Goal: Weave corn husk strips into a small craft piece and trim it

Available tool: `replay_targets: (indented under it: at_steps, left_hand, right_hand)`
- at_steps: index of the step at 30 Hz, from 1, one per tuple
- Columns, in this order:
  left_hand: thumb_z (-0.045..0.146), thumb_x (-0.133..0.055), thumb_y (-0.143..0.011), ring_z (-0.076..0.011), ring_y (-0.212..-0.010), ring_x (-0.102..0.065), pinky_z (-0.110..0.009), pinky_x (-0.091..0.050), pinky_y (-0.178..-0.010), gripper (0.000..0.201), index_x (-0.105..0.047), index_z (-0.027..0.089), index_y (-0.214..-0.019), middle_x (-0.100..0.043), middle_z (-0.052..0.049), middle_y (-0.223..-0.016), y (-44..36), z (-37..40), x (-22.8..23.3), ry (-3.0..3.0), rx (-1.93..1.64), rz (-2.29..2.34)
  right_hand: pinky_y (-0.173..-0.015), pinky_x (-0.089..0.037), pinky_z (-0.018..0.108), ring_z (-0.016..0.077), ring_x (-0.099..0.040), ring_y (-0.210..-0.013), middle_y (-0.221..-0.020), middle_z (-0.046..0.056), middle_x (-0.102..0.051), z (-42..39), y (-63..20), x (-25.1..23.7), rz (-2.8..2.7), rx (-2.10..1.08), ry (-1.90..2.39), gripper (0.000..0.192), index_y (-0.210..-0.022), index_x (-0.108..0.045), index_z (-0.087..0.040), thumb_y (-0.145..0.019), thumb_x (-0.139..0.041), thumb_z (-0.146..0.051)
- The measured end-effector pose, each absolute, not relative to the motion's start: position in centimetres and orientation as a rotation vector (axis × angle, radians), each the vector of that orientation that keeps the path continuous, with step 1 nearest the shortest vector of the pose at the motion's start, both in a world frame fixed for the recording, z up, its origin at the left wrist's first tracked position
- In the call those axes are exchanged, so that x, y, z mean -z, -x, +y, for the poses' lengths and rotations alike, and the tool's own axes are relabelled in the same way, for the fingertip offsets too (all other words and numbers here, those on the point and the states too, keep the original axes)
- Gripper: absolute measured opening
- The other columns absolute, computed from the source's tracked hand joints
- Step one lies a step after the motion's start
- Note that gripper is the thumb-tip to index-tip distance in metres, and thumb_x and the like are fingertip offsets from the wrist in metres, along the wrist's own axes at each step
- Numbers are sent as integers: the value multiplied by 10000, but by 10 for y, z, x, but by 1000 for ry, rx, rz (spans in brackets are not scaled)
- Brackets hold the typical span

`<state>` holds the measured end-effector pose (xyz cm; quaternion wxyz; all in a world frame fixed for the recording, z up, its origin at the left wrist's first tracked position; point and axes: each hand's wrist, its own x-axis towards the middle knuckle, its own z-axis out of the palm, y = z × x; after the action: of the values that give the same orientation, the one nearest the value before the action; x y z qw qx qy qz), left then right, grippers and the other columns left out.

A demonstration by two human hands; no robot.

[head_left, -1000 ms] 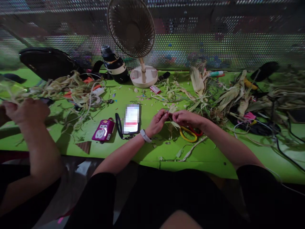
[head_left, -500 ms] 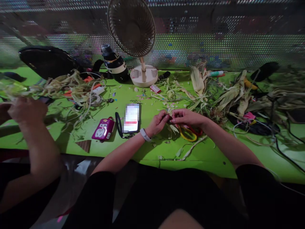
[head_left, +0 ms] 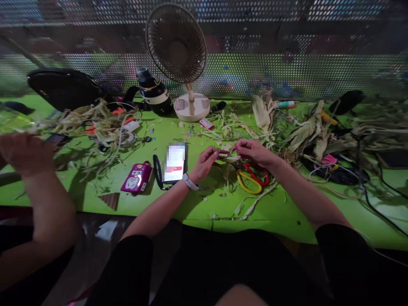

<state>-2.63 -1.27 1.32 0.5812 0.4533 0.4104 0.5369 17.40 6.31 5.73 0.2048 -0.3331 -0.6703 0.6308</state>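
Head view: a small strip of corn husk (head_left: 227, 155) hangs between both hands just above the green bench (head_left: 197, 208), left hand (head_left: 206, 161) and right hand (head_left: 253, 152) each pinching an end, though the grip looks blurry. Pulled unevenly, it could tear, or drop onto the scissors (head_left: 251, 178) beneath.

A bright green desk (head_left: 287, 212) runs the full width under the hands, its front edge just short of them. Beyond the hands, along the far edge, stands a perforated metal screen (head_left: 287, 72), with blurred colours showing through the holes. The light is dim, and the desk top is brighter than the dark screen above. Below the front edge lies shadow.
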Motion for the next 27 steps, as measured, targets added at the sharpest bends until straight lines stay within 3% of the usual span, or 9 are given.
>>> replay_targets:
  at_steps: [4,8,12,15,22,27]
  left_hand:
    - [435,-767,-700,-115,-748,-629,-202,-459,-549,300,-647,173,-782,-711,-29,-927,30,-6,-14,-801,-1338,1048]
    - [329,-750,-733,-87,-624,-567,-202,-421,-488,136,-686,212,-758,-685,-5,-796,30,-4,-14,-547,-1382,1014]
    - [350,-735,-750,-57,-549,-505,-199,-430,-475,204,-625,187,-696,-681,-8,-815,25,-9,-18,-400,-1366,871]
    - [410,-688,-800,-21,-465,-425,-175,-383,-428,319,-551,165,-649,-637,3,-732,21,-12,-22,-380,-1252,733]
    - [375,-685,-818,0,-360,-286,-134,-265,-356,342,-511,146,-632,-396,71,-492,19,-13,-23,-480,-1100,743]
    - [356,-748,-751,-1,-364,-290,-140,-195,-341,346,-519,136,-612,-391,69,-476,20,-13,-20,-573,-1047,861]
  right_hand:
    - [-457,-288,206,57,-385,-503,-705,-34,-561,56,-160,-36,-1324,-2004,895,450,-752,-504,-195,-617,-775,-527]
    - [-397,-205,191,30,-210,-436,-701,-61,-549,53,-154,-27,-1093,-2074,763,422,-732,-413,-209,-650,-765,-428]
    - [-378,-137,196,20,-109,-404,-655,-89,-485,49,-151,-24,-1058,-2164,784,391,-765,-401,-215,-698,-728,-418]
    - [-377,-140,203,15,-129,-376,-621,-104,-433,44,-148,-23,-1090,-2206,769,431,-752,-378,-217,-708,-722,-473]
    - [-408,-167,203,18,-257,-365,-514,-103,-425,45,-150,-27,-1473,-2103,772,509,-674,-389,-197,-706,-724,-578]
    - [-411,-177,194,20,-305,-389,-489,-95,-457,47,-157,-28,-1666,-2067,956,548,-662,-451,-176,-629,-747,-636]
